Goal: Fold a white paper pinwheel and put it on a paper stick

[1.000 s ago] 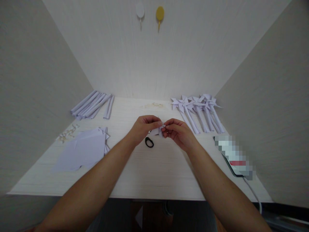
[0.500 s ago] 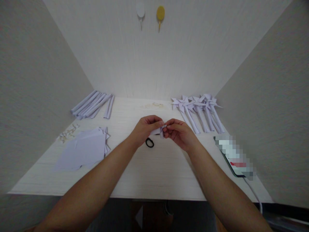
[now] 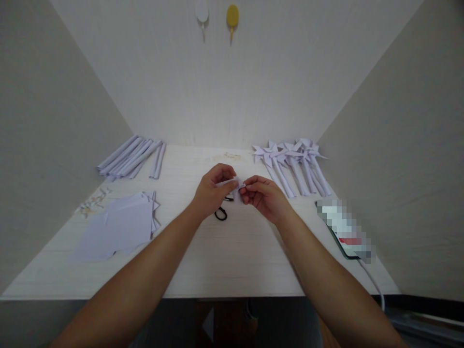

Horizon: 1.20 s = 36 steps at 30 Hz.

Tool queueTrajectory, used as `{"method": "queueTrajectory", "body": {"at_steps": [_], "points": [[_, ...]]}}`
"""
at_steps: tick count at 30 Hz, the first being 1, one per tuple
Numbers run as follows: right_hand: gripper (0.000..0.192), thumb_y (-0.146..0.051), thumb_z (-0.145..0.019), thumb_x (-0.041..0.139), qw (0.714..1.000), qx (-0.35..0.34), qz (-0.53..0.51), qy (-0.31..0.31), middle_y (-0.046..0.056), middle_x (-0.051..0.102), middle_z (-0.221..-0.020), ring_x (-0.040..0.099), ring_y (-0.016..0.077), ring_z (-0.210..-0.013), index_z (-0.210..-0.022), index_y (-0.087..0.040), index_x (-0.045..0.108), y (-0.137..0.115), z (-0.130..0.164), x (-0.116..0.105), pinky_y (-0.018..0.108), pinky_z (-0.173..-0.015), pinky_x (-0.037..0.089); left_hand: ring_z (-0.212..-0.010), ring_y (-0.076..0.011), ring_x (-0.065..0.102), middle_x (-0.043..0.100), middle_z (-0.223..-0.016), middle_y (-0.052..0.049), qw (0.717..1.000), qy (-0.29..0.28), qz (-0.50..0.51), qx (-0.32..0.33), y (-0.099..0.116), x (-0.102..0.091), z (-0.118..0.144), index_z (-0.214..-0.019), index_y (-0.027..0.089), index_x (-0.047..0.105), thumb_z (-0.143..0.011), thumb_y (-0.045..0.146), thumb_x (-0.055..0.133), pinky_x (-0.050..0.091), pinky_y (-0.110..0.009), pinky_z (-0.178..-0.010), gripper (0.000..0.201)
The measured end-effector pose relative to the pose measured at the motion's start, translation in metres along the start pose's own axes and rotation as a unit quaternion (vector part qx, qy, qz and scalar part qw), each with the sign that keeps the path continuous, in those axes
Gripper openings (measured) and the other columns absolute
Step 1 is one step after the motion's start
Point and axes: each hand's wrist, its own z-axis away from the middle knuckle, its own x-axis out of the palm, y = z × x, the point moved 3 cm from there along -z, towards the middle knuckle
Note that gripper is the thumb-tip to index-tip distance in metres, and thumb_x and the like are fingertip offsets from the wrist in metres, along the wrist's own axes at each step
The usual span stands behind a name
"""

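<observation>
Left of our left hand point(image 3: 211, 192) on the surface point(image 3: 232, 261) we see paper sheets point(image 3: 119, 224), rolled strips point(image 3: 130, 158) behind them, and pinwheels point(image 3: 292, 162) right of our right hand point(image 3: 263, 198).

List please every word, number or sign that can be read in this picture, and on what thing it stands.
None can be read.
Phone: pixelated; only a red band shows, no letters.
Paper piece held by left hand and right hand: blank.
Sheets, rolled sticks, pinwheels: blank.
Wall hooks: no marks visible.
</observation>
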Motion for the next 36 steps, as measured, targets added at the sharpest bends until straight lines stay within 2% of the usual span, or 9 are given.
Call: {"method": "queueTrajectory", "body": {"at_steps": [6,11,16,24,30,36], "points": [[0.016,-0.021,-0.065,0.080,1.000,-0.004,0.013,0.007,0.002,0.080,-0.072,0.062,0.0131,-0.053,-0.077,-0.020,0.071,-0.001,0.000,-0.001,0.027,-0.053,0.047,-0.085,-0.0190,0.063,0.071,-0.086,-0.002,0.983,0.013,-0.167,0.072,0.010,0.000,0.004,-0.080,0.021,0.067,-0.082,0.025,0.068,0.050,-0.033,-0.082,0.004],[0.016,-0.022,-0.064,0.080,0.999,-0.010,0.031,0.032,0.003,0.080,-0.072,0.063,0.0127,-0.052,-0.076,-0.020,0.070,0.000,-0.001,-0.004,0.027,-0.053,0.047,-0.086,-0.0197,0.064,0.072,-0.087,-0.003,0.961,0.006,-0.250,0.114,0.017,0.001,0.006,-0.081,0.022,0.071,-0.082,0.022,0.064,0.049,-0.034,-0.080,0.006],[0.014,-0.024,-0.066,0.080,0.996,-0.032,0.072,0.046,0.002,0.080,-0.072,0.062,0.0121,-0.052,-0.077,-0.021,0.071,0.003,-0.003,-0.006,0.028,-0.056,0.048,-0.084,-0.0198,0.063,0.067,-0.084,-0.004,0.946,0.026,-0.277,0.164,0.016,0.000,0.005,-0.076,0.021,0.070,-0.084,0.024,0.067,0.050,-0.035,-0.081,0.009],[0.017,-0.026,-0.067,0.082,0.995,-0.042,0.081,0.040,0.002,0.080,-0.074,0.063,0.0131,-0.054,-0.078,-0.021,0.070,0.003,-0.002,-0.006,0.030,-0.058,0.049,-0.088,-0.0211,0.065,0.068,-0.088,-0.005,0.940,0.029,-0.298,0.166,0.013,0.000,0.006,-0.079,0.021,0.073,-0.084,0.024,0.068,0.052,-0.037,-0.084,0.008],[0.017,-0.026,-0.068,0.084,0.992,-0.054,0.102,0.045,0.002,0.080,-0.076,0.064,0.0130,-0.055,-0.080,-0.021,0.072,0.001,-0.001,-0.004,0.030,-0.059,0.051,-0.093,-0.0237,0.065,0.069,-0.093,-0.007,0.925,0.042,-0.326,0.192,0.011,-0.002,0.006,-0.079,0.020,0.076,-0.084,0.023,0.071,0.051,-0.041,-0.089,0.008],[0.019,-0.029,-0.071,0.084,0.989,-0.065,0.130,0.030,0.002,0.080,-0.075,0.066,0.0141,-0.056,-0.082,-0.021,0.071,0.002,-0.002,-0.006,0.032,-0.060,0.055,-0.096,-0.0237,0.064,0.069,-0.095,-0.006,0.923,0.020,-0.338,0.183,0.008,-0.002,0.007,-0.080,0.021,0.076,-0.084,0.022,0.071,0.051,-0.040,-0.090,0.006]]}}
